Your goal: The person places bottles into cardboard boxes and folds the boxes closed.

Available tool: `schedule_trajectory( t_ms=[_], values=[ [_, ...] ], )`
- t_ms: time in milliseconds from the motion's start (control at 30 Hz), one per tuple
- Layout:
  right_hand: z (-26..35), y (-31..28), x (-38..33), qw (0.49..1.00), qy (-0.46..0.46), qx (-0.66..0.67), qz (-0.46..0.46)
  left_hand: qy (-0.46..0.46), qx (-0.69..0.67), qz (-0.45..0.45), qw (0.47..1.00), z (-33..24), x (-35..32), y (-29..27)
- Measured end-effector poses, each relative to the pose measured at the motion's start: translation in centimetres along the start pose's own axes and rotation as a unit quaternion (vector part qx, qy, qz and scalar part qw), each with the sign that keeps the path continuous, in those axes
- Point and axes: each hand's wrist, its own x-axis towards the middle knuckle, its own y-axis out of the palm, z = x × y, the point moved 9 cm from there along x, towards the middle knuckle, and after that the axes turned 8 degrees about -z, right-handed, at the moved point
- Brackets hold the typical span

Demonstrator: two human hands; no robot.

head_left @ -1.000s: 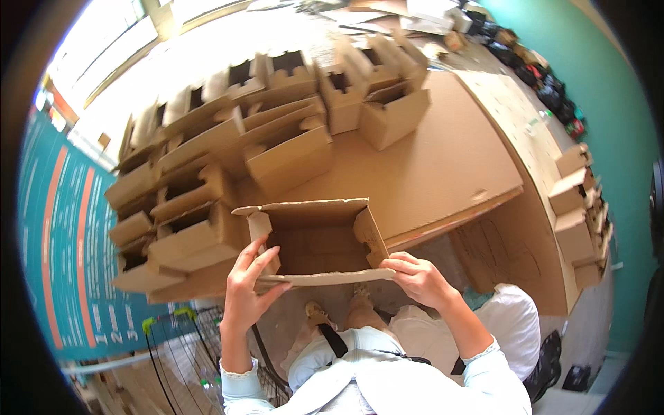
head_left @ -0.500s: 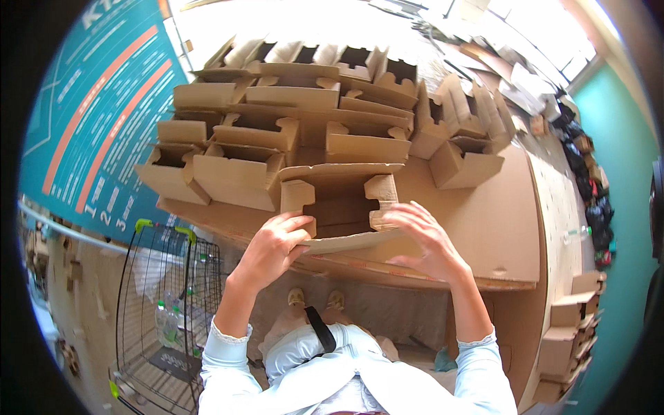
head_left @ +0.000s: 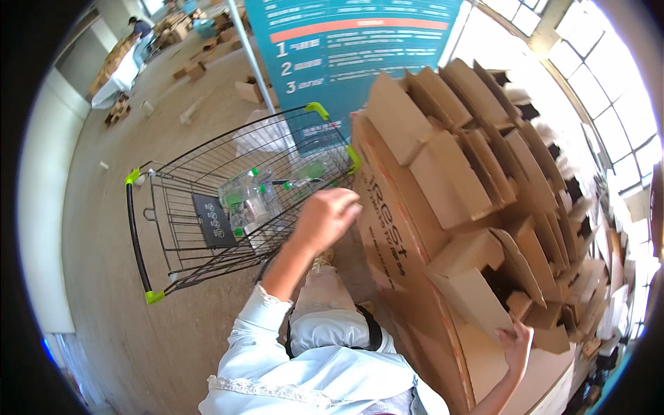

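Observation:
My left hand (head_left: 327,216) hangs in the air by the near right side of a black wire shopping cart (head_left: 207,271). Its fingers are loosely curled together, and nothing shows in them. Inside the cart lie several clear plastic bottles (head_left: 270,200) with green caps. At the lower right, my right hand (head_left: 516,343) pinches the edge of an open brown cardboard box (head_left: 470,294). That box rests on a large flat carton (head_left: 408,228), its flaps standing up. Part of its inside is in shadow.
Several more open cardboard boxes (head_left: 456,173) stand in rows on the carton to the right. A teal printed banner (head_left: 366,41) rises behind the cart. Far left, a person (head_left: 142,38) is near piled cardboard. A white wall or panel (head_left: 48,200) borders the left.
The view has swung left, bringing the cart to the middle. My left hand has let go of the box and moved toward the cart. My right hand now grips the box's edge.

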Motion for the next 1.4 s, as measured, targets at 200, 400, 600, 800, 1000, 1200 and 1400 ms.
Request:
schedule_trajectory(
  t_ms=[200,400,600,800,1000,1200,1400],
  values=[
    [-5.1,-2.5,-1.5,0.985,0.068,-0.108,-0.119,-0.287,0.172,0.004,0.942,33.1,-6.1,-9.1],
    [-3.0,-1.7,0.0,0.902,0.154,-0.371,0.161,-0.418,0.342,0.18,0.822,56.1,-16.5,-8.3],
    [-1.7,-1.4,-0.9,0.855,0.231,-0.441,0.143,-0.352,0.478,0.217,0.775,60.7,-16.7,-5.8],
    [2.4,0.5,2.8,0.88,0.202,-0.405,0.144,-0.273,0.599,0.229,0.717,62.7,-18.9,-3.5],
    [3.4,1.6,2.9,0.936,0.123,-0.32,0.085,-0.419,0.413,0.237,0.773,56.3,-15.5,-5.2],
    [7.6,2.4,4.3,0.948,0.101,-0.294,0.066,-0.312,0.248,-0.082,0.913,47.1,-10.3,-9.1],
    [7.9,3.7,4.4,0.959,0.074,-0.258,0.093,-0.273,-0.211,-0.19,0.919,30.7,5.8,-9.1]
  ],
)
